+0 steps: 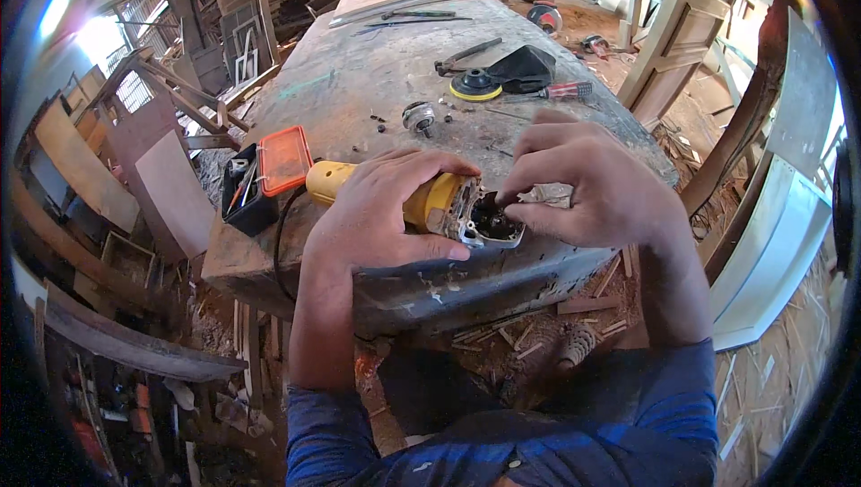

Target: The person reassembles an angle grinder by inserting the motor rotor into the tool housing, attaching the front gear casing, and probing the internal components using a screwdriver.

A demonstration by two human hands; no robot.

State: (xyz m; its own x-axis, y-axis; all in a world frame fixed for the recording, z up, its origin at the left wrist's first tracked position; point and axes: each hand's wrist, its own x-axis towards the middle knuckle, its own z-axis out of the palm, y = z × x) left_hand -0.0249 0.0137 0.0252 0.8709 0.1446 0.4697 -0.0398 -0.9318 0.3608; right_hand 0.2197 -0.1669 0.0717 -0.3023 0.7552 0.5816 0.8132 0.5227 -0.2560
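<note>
A yellow power tool, its shape like an angle grinder or polisher (328,180), lies near the front edge of the workbench. My left hand (377,204) wraps over its body, thumb along the near side. At the tool's right end the metal gear housing (491,234) is uncovered, showing a dark, greasy inside. My right hand (592,186) is at that opening, thumb and forefinger brought together at its rim; whatever they pinch is too small or hidden to make out. A detached metal gear head (419,118) rests beyond the tool, with small dark screws (380,127) beside it.
Left of the tool stands a black toolbox (251,209) with an orange lid (285,160). Farther back lie a round yellow-edged pad (476,85), a black cover (527,68) and a red-handled screwdriver (567,90). A dark cord (280,245) hangs over the bench edge (404,285).
</note>
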